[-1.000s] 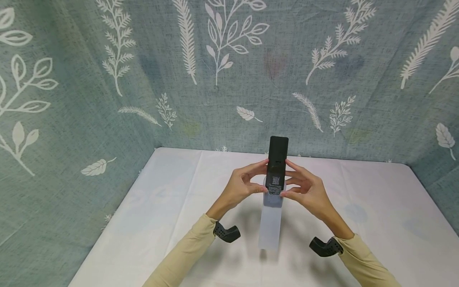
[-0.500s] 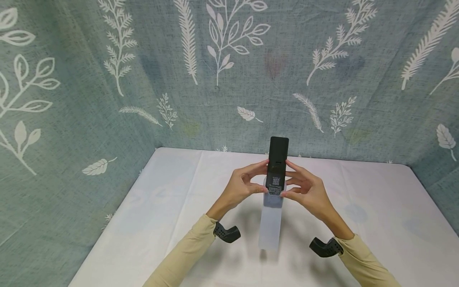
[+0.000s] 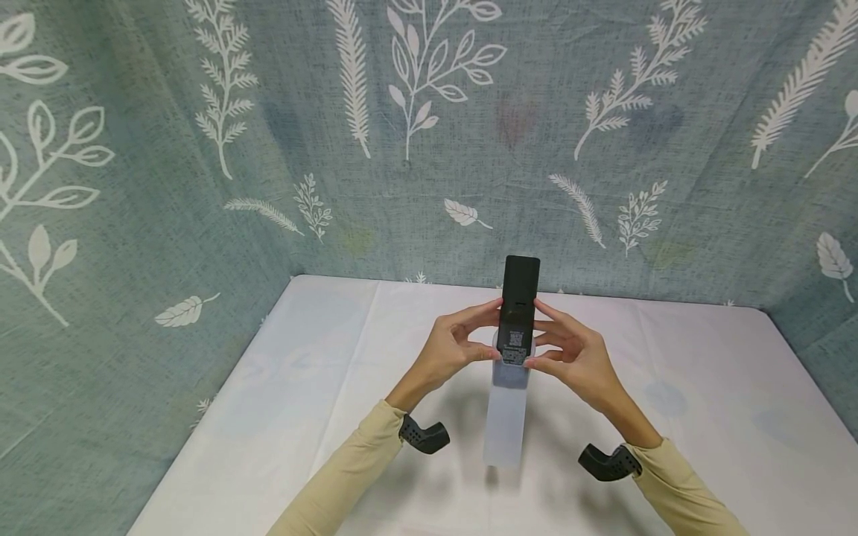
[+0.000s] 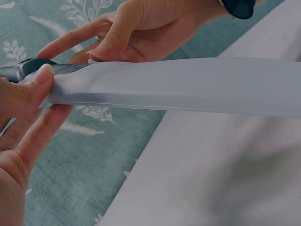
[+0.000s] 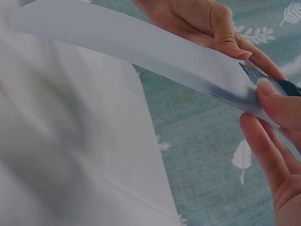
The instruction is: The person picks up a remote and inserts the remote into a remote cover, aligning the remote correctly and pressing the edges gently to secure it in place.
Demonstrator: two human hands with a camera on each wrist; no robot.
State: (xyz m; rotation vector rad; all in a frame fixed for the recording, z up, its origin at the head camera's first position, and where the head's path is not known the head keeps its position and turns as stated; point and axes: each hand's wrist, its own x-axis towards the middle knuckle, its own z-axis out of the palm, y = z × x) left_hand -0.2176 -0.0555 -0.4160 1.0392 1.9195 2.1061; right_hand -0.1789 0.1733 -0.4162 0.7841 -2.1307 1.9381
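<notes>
A black remote control [image 3: 520,290] is held up in the head view, its back with a small printed label facing the camera. The lower end of the remote sits in the mouth of a long translucent whitish sleeve [image 3: 506,428], which extends down toward the person. My left hand [image 3: 456,341] pinches the left edges of remote and sleeve between thumb and fingers. On the opposite edge, my right hand [image 3: 575,353] does the same. Both wrist views show the thumbs pressing at the sleeve's mouth, the sleeve [image 4: 188,87] stretching away slightly curved.
A white cloth-covered table [image 3: 375,372] lies beneath the hands, their shadows falling on it. Behind and at the left hangs a grey-green curtain [image 3: 415,201] with white leaf prints. Each wrist wears a black camera mount [image 3: 424,435].
</notes>
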